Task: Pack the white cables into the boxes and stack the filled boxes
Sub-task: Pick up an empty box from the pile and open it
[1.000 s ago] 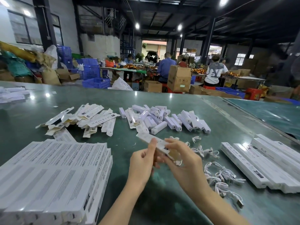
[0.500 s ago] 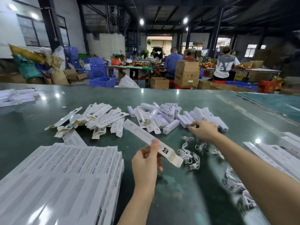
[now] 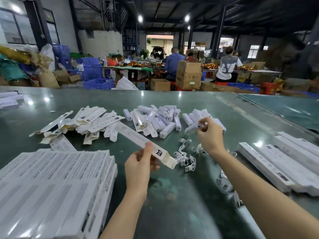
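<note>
From the head camera I see my left hand point(image 3: 140, 163) gripping a long white box point(image 3: 143, 141), thumb laid over its printed top and fingers curled under it. The box slants up and away to the left of the grip, and its open end, flap hanging, pokes out just right of the thumb. It is held clear above the green table point(image 3: 172, 204).

My right hand point(image 3: 209, 133) is farther out and to the right, fingers curled in a pinch on a small white item point(image 3: 191, 128) at the near edge of a heap of small white pieces point(image 3: 155, 119). Motion blur keeps me from telling exactly what that item is.

Between the two grips, just right of the box's open end, loose white cables point(image 3: 185, 156) lie coiled on the table, a USB plug showing on the nearest one. More cables point(image 3: 224, 183) sit under and beside my right forearm, partly hidden and blurred.

Beyond the left grip lies a scatter of flat, unfolded boxes point(image 3: 89, 121). Near and to the left of that hand stands a stack of filled boxes point(image 3: 55, 183), laid side by side in layers with printed faces up. Right of my right arm, several long white boxes point(image 3: 279, 163) lie side by side on the table.

Past the far table edge there are cardboard cartons point(image 3: 189, 76), blue crates point(image 3: 93, 71) and people working at other tables.
</note>
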### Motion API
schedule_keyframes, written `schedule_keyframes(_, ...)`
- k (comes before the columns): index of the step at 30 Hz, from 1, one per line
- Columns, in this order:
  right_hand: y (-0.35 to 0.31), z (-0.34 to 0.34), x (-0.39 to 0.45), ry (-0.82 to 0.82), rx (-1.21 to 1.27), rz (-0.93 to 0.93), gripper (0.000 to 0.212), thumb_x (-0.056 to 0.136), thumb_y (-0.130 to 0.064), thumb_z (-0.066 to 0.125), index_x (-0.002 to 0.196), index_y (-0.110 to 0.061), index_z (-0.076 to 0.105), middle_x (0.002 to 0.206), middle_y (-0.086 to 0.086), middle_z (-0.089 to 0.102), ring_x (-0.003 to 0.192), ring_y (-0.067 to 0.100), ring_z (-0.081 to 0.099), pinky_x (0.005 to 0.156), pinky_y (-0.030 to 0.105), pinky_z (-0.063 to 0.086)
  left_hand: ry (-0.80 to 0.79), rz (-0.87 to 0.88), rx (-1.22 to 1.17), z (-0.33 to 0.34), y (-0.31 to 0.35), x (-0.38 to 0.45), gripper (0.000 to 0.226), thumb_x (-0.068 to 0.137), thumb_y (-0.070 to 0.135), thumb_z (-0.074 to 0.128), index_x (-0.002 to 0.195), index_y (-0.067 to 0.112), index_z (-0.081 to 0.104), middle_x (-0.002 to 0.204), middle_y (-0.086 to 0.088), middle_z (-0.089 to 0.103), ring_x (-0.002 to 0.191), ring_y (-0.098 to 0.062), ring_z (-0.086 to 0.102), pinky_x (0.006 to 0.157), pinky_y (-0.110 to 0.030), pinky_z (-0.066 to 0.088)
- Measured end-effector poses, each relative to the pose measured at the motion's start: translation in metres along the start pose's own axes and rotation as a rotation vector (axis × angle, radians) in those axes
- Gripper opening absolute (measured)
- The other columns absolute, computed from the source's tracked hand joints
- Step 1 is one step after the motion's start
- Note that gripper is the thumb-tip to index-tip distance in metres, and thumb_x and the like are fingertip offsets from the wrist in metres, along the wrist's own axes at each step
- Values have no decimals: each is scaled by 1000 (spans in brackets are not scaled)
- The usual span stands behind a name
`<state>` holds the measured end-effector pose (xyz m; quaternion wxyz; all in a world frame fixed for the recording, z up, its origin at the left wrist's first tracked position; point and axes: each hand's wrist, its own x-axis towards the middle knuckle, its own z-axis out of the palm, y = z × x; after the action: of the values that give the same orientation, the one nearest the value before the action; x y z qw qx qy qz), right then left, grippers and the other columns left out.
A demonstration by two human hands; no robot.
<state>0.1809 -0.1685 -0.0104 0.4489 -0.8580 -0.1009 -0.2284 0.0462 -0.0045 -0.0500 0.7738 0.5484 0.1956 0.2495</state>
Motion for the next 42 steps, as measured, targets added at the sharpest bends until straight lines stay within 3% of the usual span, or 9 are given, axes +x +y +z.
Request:
schedule_keyframes(3,-15,-27,-30,82,147,6,9,90,-12,61,98,-13,58,71,-1,56,58,12,50,51,11,40,-12,-21,-76,-2,2,0,30,91,31,67,93,1,66,68,-1,72,57,-9,66,53,-19,53)
schedule_keyframes(7,-36,-56,-66,107,538,202,6,92,-18,60,90,-16,54,85,6,63,66,14,62,66,32,56,-16,-49,-140,-2,5,-1,25,93,28,65,91,4,66,77,-6,73,62,-11,68,60,-21,55)
schedule_keyframes(11,-49,-57,-93,55,939,445,10,95,-11,54,87,-6,52,67,6,64,56,12,64,57,22,54,-32,-82,-236,-2,10,-3,20,94,22,63,89,3,66,74,-4,74,63,-10,70,57,-19,56)
schedule_keyframes(13,-50,-50,-104,-1,967,500,10,95,-10,55,89,-3,53,67,8,65,55,12,64,54,20,53,-52,-97,-264,-2,11,-4,20,94,23,62,91,3,66,77,-6,75,66,-11,72,58,-20,57)
schedule_keyframes(18,-47,-40,-106,-46,996,613,11,92,-7,59,91,2,54,83,17,65,57,14,66,66,24,58,-94,-101,-245,-4,9,-1,24,93,28,63,96,5,66,82,-5,77,71,-12,73,59,-19,56)
schedule_keyframes(28,-39,-50,-102,-61,1158,691,13,92,-6,59,88,6,58,81,15,64,58,13,68,67,25,60,-187,-17,-121,-2,7,-2,37,73,41,67,99,15,65,82,2,77,74,-8,73,73,-28,50)
schedule_keyframes(31,-39,-50,-103,-60,1175,669,15,92,-8,59,90,7,58,86,16,64,60,13,68,66,23,59,-195,-6,-152,-1,8,-2,35,72,40,67,98,16,65,81,3,77,73,-8,72,68,-24,51)
schedule_keyframes(35,-42,-47,-108,-52,1189,597,22,91,-8,61,110,1,52,93,15,65,68,12,70,66,22,57,-220,-55,-226,2,9,-4,33,75,36,65,96,10,66,79,0,76,70,-9,72,62,-20,54)
schedule_keyframes(42,-43,-47,-110,-94,1198,423,5,90,-10,61,92,-8,57,78,10,72,74,18,71,76,25,58,-210,-134,-384,0,13,-5,22,91,22,60,104,5,64,82,-5,76,71,-13,73,59,-20,57)
